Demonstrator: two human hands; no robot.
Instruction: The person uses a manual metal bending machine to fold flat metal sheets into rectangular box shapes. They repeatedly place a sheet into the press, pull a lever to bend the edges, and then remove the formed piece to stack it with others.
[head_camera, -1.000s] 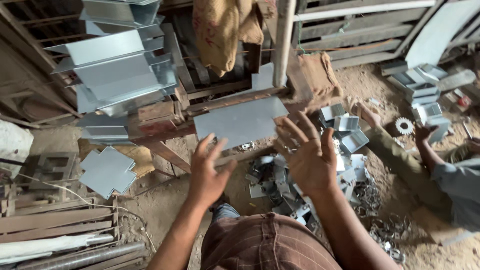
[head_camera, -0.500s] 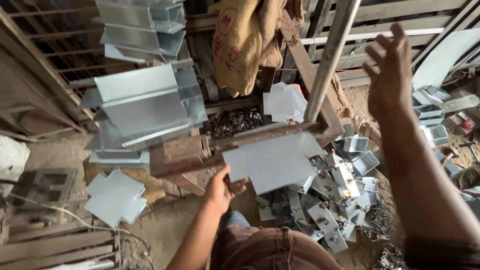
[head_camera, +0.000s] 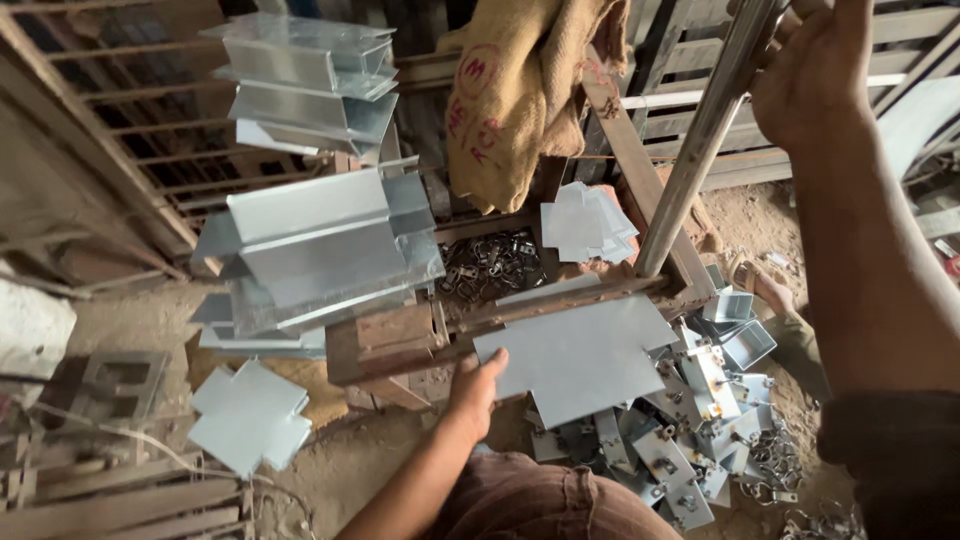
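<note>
The left hand is pinching the near-left edge of a cross-shaped grey metal sheet lying on the wooden press frame. The right hand is wrapping closed around the steel lever rising behind the sheet. A tan burlap sack with red markings is hanging behind the frame.

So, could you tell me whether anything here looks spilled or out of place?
Yes: small metal brackets lie heaped loose on the dirt floor beneath the metal sheet the left hand holds, and one cross-shaped sheet lies alone on the ground.
</note>
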